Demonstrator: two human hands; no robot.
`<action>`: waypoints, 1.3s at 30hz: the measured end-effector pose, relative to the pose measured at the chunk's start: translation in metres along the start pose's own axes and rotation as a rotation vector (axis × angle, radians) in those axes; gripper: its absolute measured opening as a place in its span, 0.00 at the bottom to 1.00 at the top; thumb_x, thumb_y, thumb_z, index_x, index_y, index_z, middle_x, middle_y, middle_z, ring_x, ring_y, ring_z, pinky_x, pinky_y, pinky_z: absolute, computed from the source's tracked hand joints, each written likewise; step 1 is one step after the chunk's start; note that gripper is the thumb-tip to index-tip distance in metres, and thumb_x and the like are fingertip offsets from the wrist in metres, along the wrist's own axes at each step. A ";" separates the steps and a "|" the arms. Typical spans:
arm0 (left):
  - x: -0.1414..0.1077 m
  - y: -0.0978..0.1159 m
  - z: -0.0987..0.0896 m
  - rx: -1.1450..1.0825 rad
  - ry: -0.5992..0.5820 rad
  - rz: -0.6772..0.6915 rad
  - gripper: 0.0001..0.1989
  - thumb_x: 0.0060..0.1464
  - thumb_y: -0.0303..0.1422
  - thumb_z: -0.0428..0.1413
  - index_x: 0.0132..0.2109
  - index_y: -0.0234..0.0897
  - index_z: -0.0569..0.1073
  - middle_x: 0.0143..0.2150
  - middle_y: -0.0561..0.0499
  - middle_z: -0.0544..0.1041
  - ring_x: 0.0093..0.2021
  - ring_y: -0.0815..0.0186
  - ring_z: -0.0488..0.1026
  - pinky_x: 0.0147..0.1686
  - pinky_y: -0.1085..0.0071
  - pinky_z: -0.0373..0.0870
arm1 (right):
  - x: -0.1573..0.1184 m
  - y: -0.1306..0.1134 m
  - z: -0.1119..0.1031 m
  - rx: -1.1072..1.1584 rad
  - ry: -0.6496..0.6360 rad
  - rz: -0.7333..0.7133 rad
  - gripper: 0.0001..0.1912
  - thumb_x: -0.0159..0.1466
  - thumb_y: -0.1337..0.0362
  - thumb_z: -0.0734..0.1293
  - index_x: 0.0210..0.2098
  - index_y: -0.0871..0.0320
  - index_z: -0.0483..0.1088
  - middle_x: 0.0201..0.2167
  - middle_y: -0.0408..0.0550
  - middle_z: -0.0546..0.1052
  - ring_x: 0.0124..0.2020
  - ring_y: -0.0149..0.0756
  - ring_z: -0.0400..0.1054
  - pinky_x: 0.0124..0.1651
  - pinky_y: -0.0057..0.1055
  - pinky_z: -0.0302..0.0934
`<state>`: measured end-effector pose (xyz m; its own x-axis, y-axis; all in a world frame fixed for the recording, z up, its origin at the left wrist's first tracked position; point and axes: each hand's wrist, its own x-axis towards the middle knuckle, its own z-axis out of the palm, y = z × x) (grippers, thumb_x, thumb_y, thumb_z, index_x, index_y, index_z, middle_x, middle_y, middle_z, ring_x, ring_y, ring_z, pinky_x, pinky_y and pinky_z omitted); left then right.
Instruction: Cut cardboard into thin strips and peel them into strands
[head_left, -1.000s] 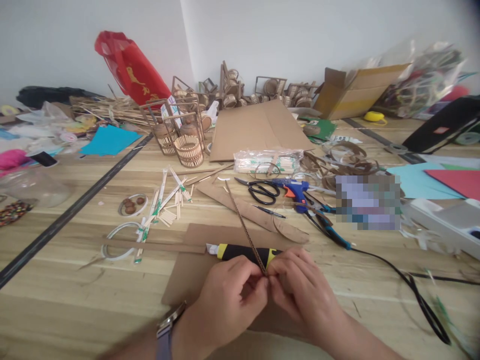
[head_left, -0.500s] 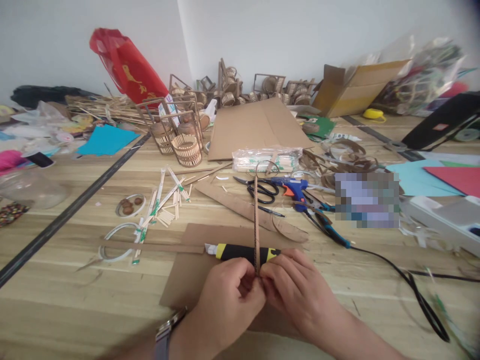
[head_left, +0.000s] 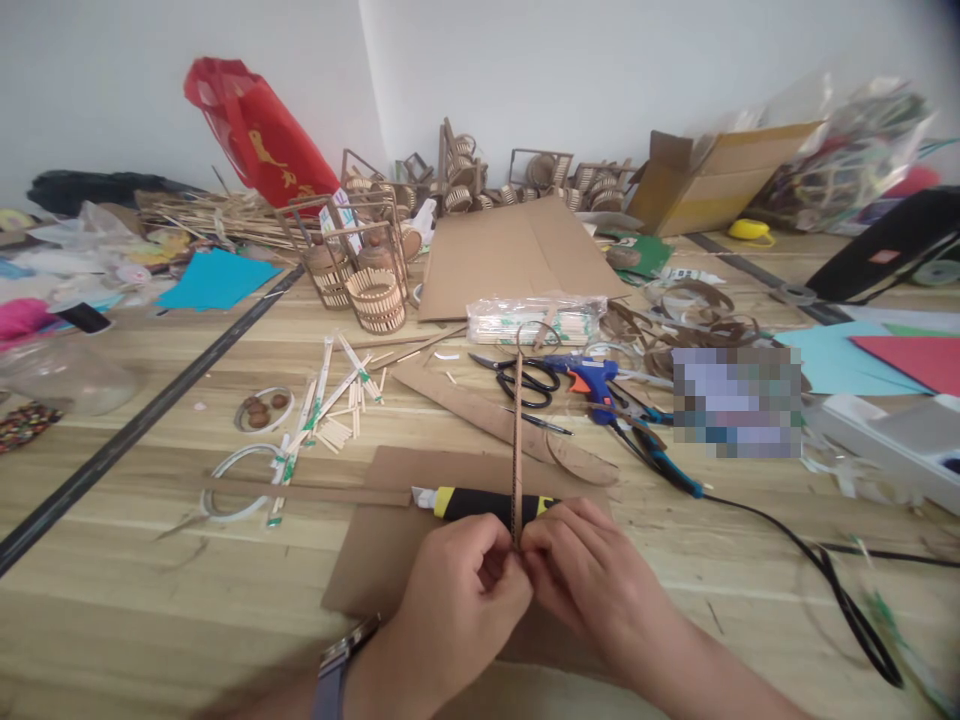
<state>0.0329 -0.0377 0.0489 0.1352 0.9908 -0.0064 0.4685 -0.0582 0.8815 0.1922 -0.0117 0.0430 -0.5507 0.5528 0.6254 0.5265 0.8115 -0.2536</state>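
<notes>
Brown cardboard, and a slim strip of it, ran from the fingertips straight out to twelve o'clock! Its near end sat right between the two hands, and there was the key: left hand and right hand both pinched it there, thumbs against bent fingers, knuckles almost meeting, neither hand clearly nearer. The long axis pointed away from the body, its corrugated edge showing, and the far end reached free, overlapping the scissors in view; how high above them, I couldn't tell. Crossways behind the strip lay the utility knife, just beyond the knuckles, its blade end at ten o'clock from the pinch. Underneath, a flat cardboard sheet spread on the table, while the blue glue gun waited at one o'clock, well apart.
</notes>
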 end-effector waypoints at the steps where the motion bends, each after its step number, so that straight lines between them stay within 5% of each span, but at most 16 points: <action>1: 0.000 0.000 0.000 -0.005 -0.001 0.010 0.08 0.47 0.30 0.49 0.23 0.40 0.59 0.19 0.57 0.62 0.21 0.71 0.60 0.21 0.76 0.53 | 0.001 0.000 -0.001 0.018 -0.003 0.011 0.11 0.65 0.76 0.57 0.31 0.54 0.61 0.22 0.39 0.71 0.23 0.29 0.64 0.30 0.28 0.58; 6: 0.000 0.001 0.000 -0.087 -0.027 0.011 0.09 0.49 0.31 0.51 0.24 0.40 0.60 0.20 0.57 0.63 0.22 0.71 0.61 0.22 0.75 0.55 | 0.001 0.000 -0.006 0.062 -0.011 0.040 0.12 0.65 0.77 0.57 0.31 0.54 0.61 0.23 0.39 0.71 0.23 0.30 0.64 0.30 0.28 0.59; 11: 0.005 0.001 -0.001 -0.571 -0.232 -0.249 0.13 0.52 0.42 0.54 0.30 0.37 0.67 0.22 0.54 0.70 0.22 0.69 0.69 0.24 0.74 0.66 | 0.001 0.001 -0.010 0.086 0.030 0.046 0.11 0.65 0.76 0.58 0.32 0.54 0.60 0.23 0.38 0.71 0.23 0.29 0.64 0.31 0.28 0.59; 17: 0.016 -0.003 -0.004 -0.910 -0.328 -0.379 0.24 0.46 0.52 0.63 0.28 0.34 0.68 0.22 0.55 0.70 0.17 0.75 0.63 0.15 0.79 0.59 | 0.002 -0.004 -0.009 0.103 0.039 0.004 0.12 0.62 0.78 0.58 0.33 0.54 0.61 0.23 0.38 0.72 0.24 0.28 0.66 0.35 0.28 0.60; 39: 0.012 -0.007 -0.003 -0.751 -0.166 -0.245 0.25 0.48 0.53 0.64 0.32 0.35 0.67 0.21 0.55 0.72 0.20 0.72 0.70 0.21 0.77 0.68 | 0.004 -0.007 -0.009 0.172 0.093 0.112 0.10 0.62 0.76 0.61 0.33 0.54 0.65 0.23 0.37 0.75 0.23 0.28 0.67 0.32 0.29 0.60</action>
<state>0.0286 -0.0252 0.0445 0.2600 0.9302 -0.2591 -0.2018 0.3147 0.9275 0.1919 -0.0171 0.0544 -0.4287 0.6280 0.6495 0.4581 0.7707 -0.4428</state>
